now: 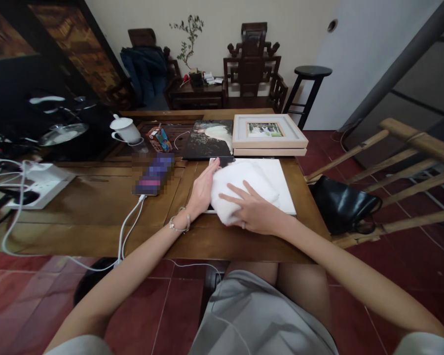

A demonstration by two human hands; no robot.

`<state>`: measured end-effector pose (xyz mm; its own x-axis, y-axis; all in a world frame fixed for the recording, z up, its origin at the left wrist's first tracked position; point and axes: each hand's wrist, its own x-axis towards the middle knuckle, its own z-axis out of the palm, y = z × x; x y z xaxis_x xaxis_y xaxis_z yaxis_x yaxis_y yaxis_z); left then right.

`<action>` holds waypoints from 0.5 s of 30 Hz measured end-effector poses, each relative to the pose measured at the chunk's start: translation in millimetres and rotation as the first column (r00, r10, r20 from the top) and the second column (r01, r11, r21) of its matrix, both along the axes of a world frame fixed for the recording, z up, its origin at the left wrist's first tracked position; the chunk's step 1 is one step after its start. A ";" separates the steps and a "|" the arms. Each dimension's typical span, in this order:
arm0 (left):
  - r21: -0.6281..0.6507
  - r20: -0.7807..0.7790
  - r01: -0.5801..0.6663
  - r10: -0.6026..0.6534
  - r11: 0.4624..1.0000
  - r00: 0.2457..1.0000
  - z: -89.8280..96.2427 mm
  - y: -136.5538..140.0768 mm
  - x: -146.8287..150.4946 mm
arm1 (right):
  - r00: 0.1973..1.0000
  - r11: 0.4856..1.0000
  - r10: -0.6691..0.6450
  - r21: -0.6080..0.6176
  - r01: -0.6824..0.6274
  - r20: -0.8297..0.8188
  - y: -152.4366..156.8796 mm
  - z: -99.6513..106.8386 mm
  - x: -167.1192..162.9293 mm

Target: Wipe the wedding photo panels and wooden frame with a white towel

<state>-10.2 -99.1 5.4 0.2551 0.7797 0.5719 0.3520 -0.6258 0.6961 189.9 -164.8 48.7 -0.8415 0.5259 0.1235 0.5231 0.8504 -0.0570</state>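
Observation:
A flat picture panel (285, 190), mostly white with dark patches at its left side, lies on the wooden table in front of me. On top of it is a folded white cloth (240, 180), covering much of the panel's left half. My right hand (253, 209) presses on the cloth with its fingers spread over it; the thumb is mostly hidden by the cloth's lower edge. Along the left edge of panel and cloth rests my left hand (203, 188), fingers stretched out and pointing away from me. Its grip on the edge is not visible.
Behind the panel are a dark picture panel (209, 139) and stacked light wooden frames (270, 135). To the left stand a juice carton (159, 139), a lidded white cup (126, 130), a phone (153, 175) on a cable and a power strip (44, 185). A black bag (342, 204) hangs at right.

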 end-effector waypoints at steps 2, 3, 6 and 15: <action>0.002 -0.032 -0.015 0.015 1.000 0.999 0.5 0.0 0.0 | 0.997 0.996 0.073 -0.042 -0.072 0.020 -14.1 2.8 10.0; 0.002 -0.051 -0.018 0.018 1.000 0.999 1.2 -0.2 0.2 | 0.995 0.994 0.095 -0.065 -0.093 0.019 -20.9 4.3 15.7; 0.000 -0.124 0.007 -0.007 1.000 0.992 4.4 -1.5 1.7 | 0.995 0.990 0.096 -0.102 -0.099 -0.029 -39.4 8.1 35.4; -0.045 -0.328 0.045 -0.058 0.998 0.943 8.2 -3.3 5.8 | 0.960 0.969 -0.248 -0.038 0.245 -0.133 -24.5 5.2 78.6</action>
<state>-4.4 -102.4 13.6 0.4647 0.7792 0.4206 0.5335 -0.6255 0.5694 268.5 -189.3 53.9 -0.6619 0.7183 0.2143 0.7022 0.6942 -0.1580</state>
